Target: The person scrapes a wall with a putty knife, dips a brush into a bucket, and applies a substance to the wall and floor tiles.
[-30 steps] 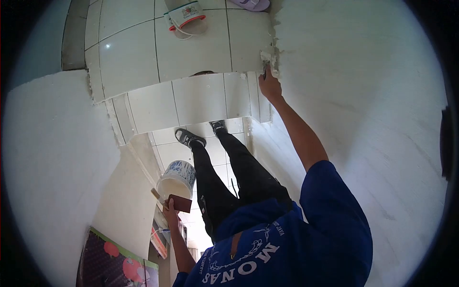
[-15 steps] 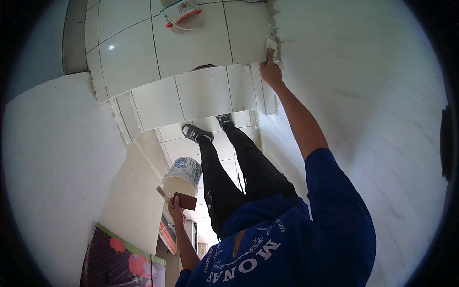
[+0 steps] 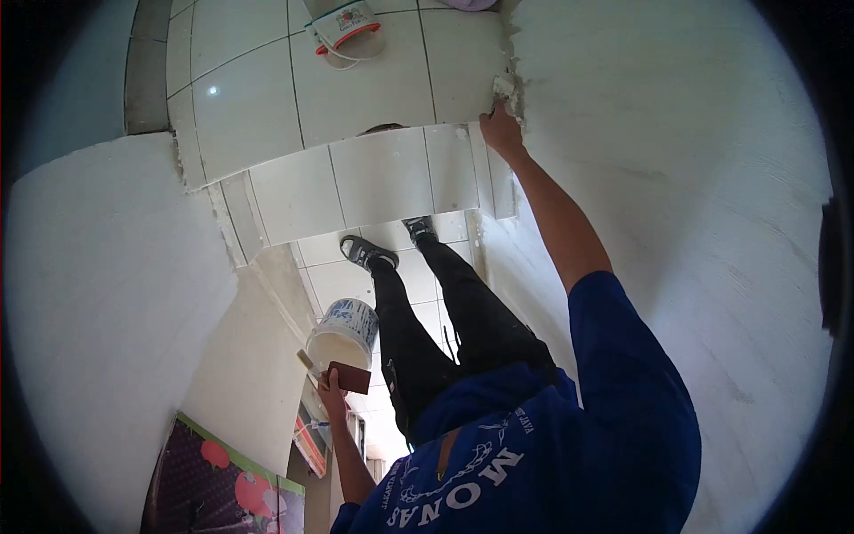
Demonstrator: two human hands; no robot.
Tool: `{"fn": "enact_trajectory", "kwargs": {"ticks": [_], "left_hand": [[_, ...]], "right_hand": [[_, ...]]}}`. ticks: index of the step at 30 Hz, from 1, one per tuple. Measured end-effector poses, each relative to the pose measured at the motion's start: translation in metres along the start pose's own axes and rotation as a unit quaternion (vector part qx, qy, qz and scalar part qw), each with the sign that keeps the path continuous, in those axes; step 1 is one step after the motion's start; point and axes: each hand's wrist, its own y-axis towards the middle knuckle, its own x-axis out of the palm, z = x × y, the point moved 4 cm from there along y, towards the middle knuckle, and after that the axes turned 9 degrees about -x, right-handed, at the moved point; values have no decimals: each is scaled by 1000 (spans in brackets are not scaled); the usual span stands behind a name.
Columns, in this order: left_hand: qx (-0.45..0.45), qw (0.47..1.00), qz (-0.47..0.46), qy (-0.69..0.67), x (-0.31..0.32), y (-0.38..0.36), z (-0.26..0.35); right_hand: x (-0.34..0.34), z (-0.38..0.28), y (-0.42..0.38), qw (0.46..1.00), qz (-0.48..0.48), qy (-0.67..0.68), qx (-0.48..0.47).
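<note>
The right hand (image 3: pixel 501 133) reaches out and presses on the rough edge of the white wall (image 3: pixel 676 178), next to the tiles; whether it grips something cannot be told. The left hand (image 3: pixel 331 384) is closed around a brush (image 3: pixel 307 360) and a brown board (image 3: pixel 350 377). A bucket (image 3: pixel 342 331) of white paste hangs just beside that hand.

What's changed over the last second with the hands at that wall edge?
Little. The right hand stays up at the plaster lump on the wall edge, shifting only slightly as the view moves. The left hand keeps holding the bucket, brush and brown pad.
</note>
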Motion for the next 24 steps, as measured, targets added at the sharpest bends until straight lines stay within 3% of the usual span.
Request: {"fn": "enact_trajectory", "kwargs": {"ticks": [6, 9, 15, 18, 21, 24], "left_hand": [[5, 1000, 1, -7, 1, 0, 3], [15, 1000, 3, 9, 1, 1, 6], [9, 998, 52, 15, 7, -3, 15], [21, 1000, -5, -2, -2, 3, 13], [16, 1000, 6, -14, -3, 6, 12], [19, 1000, 23, 10, -6, 9, 15]], "right_hand": [[-10, -10, -8, 999, -32, -21, 23], [-3, -5, 4, 996, -69, 36, 34], [7, 3, 10, 999, -31, 21, 27], [10, 11, 26, 1000, -25, -5, 7], [14, 8, 9, 997, 35, -67, -7], [-2, 3, 16, 998, -54, 12, 21]]}}
